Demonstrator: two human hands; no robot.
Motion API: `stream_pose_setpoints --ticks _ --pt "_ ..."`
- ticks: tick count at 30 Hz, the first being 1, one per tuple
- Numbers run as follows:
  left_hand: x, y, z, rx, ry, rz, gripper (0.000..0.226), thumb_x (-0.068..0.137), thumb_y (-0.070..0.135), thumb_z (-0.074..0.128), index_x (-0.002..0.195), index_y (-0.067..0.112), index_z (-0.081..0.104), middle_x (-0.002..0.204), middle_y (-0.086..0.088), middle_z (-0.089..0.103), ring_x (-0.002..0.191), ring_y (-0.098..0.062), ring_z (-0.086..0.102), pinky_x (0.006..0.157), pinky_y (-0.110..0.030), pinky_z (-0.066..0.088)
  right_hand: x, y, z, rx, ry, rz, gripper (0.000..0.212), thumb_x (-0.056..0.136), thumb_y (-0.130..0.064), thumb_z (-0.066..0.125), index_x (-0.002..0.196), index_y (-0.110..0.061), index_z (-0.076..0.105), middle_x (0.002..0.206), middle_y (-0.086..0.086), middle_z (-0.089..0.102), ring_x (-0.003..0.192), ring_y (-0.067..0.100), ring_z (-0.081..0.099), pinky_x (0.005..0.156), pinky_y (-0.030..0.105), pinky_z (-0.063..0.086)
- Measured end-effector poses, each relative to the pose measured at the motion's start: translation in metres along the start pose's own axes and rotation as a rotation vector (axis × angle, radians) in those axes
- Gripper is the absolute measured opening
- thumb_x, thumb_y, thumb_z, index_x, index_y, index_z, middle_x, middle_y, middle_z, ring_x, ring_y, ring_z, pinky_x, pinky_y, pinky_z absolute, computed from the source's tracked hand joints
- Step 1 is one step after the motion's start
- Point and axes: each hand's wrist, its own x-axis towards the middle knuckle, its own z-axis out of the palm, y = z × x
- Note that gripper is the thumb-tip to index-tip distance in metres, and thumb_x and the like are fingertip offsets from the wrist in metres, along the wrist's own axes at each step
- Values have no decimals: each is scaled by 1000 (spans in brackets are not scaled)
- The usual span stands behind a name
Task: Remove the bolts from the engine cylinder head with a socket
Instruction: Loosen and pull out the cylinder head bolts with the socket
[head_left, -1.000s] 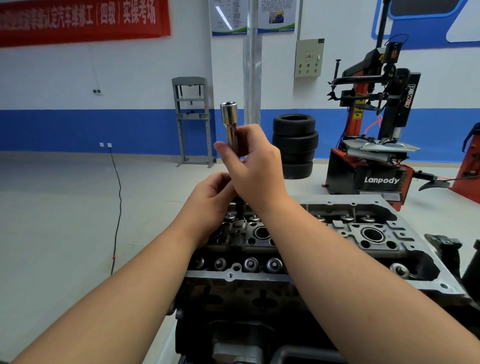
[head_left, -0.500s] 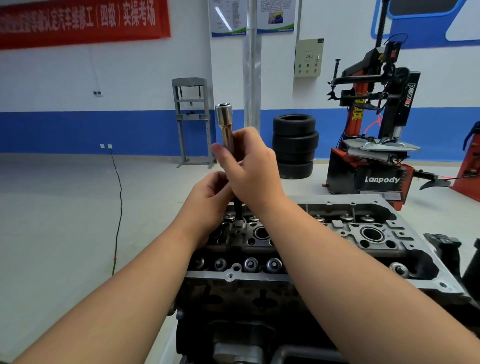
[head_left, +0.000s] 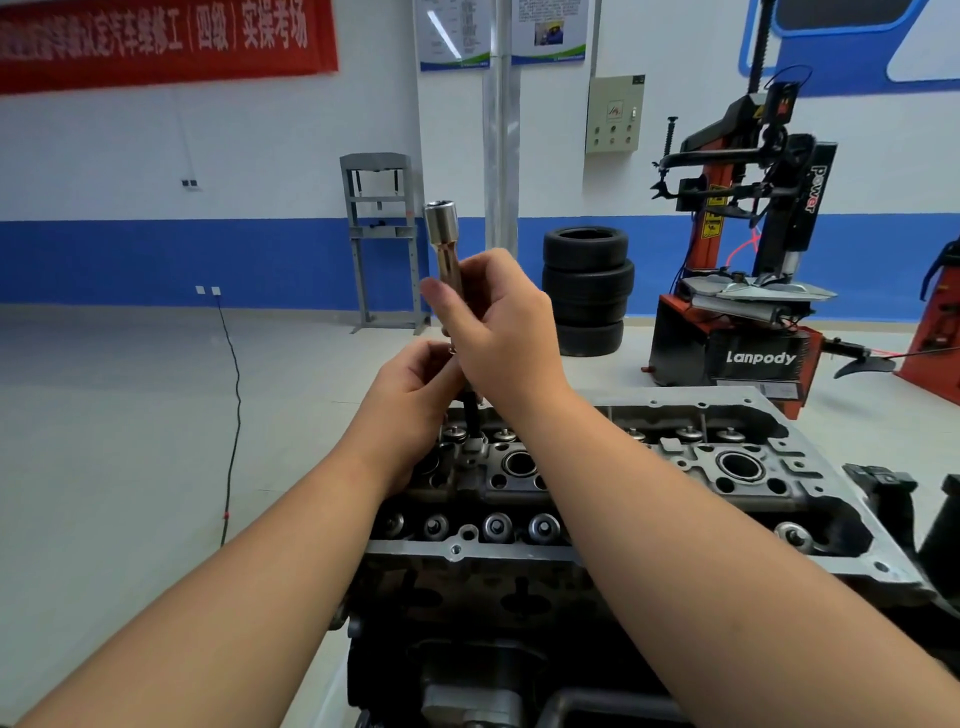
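Bolt extraction from cylinder head (head_left: 675, 467).
Right hand (head_left: 498, 332) grips long socket (head_left: 441, 234); left hand (head_left: 410, 395) pinches below it. Next: lift clear, probably.

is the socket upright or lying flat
Upright, tilted slightly left: the socket rises from the right hand, open end up, above the cylinder head.

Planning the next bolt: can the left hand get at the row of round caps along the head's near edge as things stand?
Probably yes. The near row lies uncovered between the forearms, but the left hand is gripping the dark shaft below the socket and must let go first.
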Motion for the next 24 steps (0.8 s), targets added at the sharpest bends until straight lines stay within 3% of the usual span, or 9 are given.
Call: stream_pose_setpoints --ticks 5,9,12,15,19,24 --pt "-1 0 0 -1 -38 -47 23 110 38 48 114 32 70 100 6 78 93 -10 75 69 -18 54 2 1 0 17 -24 46 16 101 -24 58 100 -9 65 85 3 72 78 20 70 75 47 57" --pt "1 -3 -3 8 -19 -38 15 106 31 59 113 22 69 100 1 79 97 -16 76 82 -32 55 2 1 0 -8 -61 52 20 105 -26 50 106 -12 66 90 -3 72 77 14 69 76 41 58" --pt "2 -5 -5 -9 8 -22 15 101 28 68 111 17 66 97 -1 79 93 -18 76 77 -27 55 1 3 2 -19 -97 38 15 101 -26 58 109 -14 62 88 -1 71 74 17 68 75 43 57" --pt "2 -4 -3 6 -17 -21 16 101 34 65 114 25 68 102 3 79 94 -14 75 73 -24 56 2 4 2 -25 -72 42 13 96 -25 66 102 -19 56 82 -2 69 75 18 68 75 42 56" --pt "0 -2 -2 28 -59 -34 25 109 38 52 118 24 70 102 1 79 96 -13 75 77 -23 56 2 4 2 -7 -64 41 11 98 -24 63 99 -13 64 81 2 69 79 18 67 75 38 53" --pt "0 0 0 68 -12 6 16 105 29 61 114 20 69 100 -1 78 91 -13 74 75 -23 57 1 4 4 -45 -119 11 19 102 -26 56 100 -10 65 81 5 69 79 21 65 76 43 53"
